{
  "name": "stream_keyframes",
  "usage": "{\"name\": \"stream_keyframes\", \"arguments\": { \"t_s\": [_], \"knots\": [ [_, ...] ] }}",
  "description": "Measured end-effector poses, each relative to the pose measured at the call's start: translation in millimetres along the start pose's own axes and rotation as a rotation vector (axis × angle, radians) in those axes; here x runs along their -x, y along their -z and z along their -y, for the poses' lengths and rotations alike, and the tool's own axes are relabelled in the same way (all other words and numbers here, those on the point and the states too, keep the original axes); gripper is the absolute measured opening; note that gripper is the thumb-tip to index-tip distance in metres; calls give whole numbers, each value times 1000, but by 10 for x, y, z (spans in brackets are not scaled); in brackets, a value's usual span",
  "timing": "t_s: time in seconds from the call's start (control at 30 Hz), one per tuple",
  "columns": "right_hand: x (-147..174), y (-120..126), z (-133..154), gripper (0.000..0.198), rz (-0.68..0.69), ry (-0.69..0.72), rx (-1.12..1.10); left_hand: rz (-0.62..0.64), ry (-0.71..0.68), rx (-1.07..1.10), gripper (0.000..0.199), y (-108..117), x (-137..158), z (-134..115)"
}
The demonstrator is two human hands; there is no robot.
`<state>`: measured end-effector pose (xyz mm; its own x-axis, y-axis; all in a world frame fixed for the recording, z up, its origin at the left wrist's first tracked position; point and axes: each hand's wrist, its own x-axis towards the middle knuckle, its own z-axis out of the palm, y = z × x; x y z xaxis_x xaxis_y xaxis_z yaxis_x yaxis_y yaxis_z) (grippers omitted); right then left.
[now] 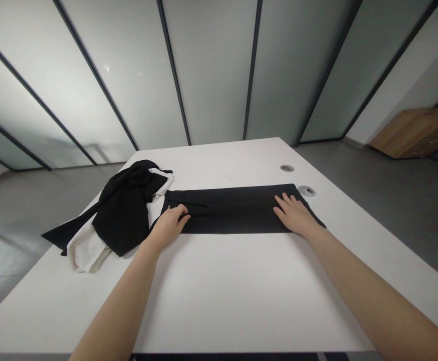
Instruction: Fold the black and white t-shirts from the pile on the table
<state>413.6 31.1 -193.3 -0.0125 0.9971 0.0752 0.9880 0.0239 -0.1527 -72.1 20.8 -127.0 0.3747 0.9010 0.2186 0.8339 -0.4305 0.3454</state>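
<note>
Left hand [171, 219] rests on the left end of a long black folded fabric garment [234, 208], fingers curled and pinching the cloth near a small pale tag — a light grasp, not a fist. Right hand [293, 214] lies flat and released on the garment's right end, palm down, fingers spread and pointing away from the body.

Garment's long axis runs left–right across the white table [241, 281], roughly square to both forearms. It lies ahead of the person, in the far half of the tabletop; each hand covers one end, with the middle span bare between them. Neither hand is clearly nearer — both touch the cloth.

Just left of the left hand sits a loose heap of black and white clothing [117, 215], touching or nearly touching the garment's left end; part of it hangs over the table's left edge. Two round grey cable grommets [306, 191] sit in the tabletop beyond the right hand, one just beside the garment's far right corner.
</note>
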Motion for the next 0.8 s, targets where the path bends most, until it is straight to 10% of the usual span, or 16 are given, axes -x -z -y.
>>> {"name": "stream_keyframes", "arguments": {
  "t_s": [0.47,0.67,0.8],
  "knots": [
    [-24,-47,-50,73,-16,13,-2,154,273,-86,21,203,69,376],
    [9,44,129,66,-65,28,8,-224,97,-219,37,44,69,163],
    [110,103,519,65,-44,238,-40,-136,-175,-162,46,-316,7,-296]
  ]
}}
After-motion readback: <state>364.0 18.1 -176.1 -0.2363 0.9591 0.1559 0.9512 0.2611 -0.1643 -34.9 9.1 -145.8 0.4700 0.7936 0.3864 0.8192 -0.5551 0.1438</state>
